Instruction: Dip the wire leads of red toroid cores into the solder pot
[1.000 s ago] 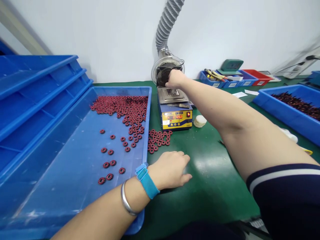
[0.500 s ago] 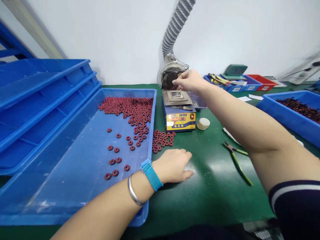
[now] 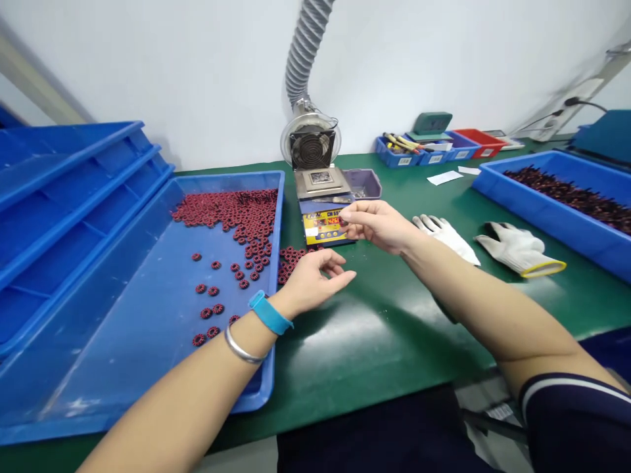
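Right grip (image 3: 379,226) pinched before solder pot (image 3: 323,210); whether it holds a coil, cannot tell. Left grip (image 3: 310,279) loosely spread over worktop (image 3: 394,328), just beside loose coils (image 3: 290,257) by tray (image 3: 148,368). Looks like handover step; next pick needs a fine pinch.

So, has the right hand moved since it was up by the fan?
Yes. The right hand has pulled back from the fan toward the person, now level with the yellow control panel.
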`<state>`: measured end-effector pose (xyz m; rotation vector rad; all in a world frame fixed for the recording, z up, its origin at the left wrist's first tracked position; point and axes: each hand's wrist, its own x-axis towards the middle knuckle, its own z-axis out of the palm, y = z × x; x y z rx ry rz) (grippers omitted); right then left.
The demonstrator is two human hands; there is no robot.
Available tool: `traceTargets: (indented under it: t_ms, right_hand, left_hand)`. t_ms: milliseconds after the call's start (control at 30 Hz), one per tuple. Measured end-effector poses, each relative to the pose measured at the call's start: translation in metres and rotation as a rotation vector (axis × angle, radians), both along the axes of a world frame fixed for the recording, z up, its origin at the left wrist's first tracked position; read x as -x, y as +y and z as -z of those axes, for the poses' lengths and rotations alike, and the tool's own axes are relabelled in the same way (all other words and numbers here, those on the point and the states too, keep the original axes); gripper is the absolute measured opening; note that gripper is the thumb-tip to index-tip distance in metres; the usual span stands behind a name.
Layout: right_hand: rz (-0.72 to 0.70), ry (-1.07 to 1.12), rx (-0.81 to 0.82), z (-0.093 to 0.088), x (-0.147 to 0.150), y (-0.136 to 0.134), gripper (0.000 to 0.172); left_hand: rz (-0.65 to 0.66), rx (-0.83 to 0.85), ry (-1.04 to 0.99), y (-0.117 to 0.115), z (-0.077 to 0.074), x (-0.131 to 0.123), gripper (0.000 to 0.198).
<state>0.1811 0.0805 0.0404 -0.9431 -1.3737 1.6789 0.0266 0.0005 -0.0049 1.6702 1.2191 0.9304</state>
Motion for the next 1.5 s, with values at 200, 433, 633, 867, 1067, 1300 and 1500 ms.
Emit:
traceTargets:
  t_ms: [200,433,633,867,1067,1300,1500]
  right_hand:
    - [0.135,-0.195,-0.247,-0.018,0.013,0.043,0.020]
    - [0.307,-0.654,-0.606,-0.032,0.050,0.127,0.016]
    - [0.354,-0.995,-0.828,-0.033,0.074,0.165,0.007]
    - [0.327,-1.182,-0.818,-0.026,0.087,0.173,0.026]
    - [0.308,-1.216,-0.806,-0.019,0.090,0.171,0.031]
    - [0.342,-1.094,-0.797,-0.026,0.087,0.171,0.024]
    - [0.315,-0.695,-0.566,-0.045,0.069,0.142,0.016]
  left_hand:
    - [0.040,-0.062,0.117,-0.002,0.000,0.003,0.024]
    - [0.092,-0.098,0.249,0.001,0.010,0.007,0.028]
    - [0.139,-0.078,0.324,0.001,0.011,0.010,0.031]
    - [0.186,-0.053,0.404,0.001,0.009,0.009,0.037]
    - [0.214,-0.052,0.457,0.001,0.008,0.010,0.039]
    - [0.231,-0.060,0.478,0.001,0.006,0.009,0.041]
    - [0.165,-0.099,0.376,0.001,0.009,0.010,0.036]
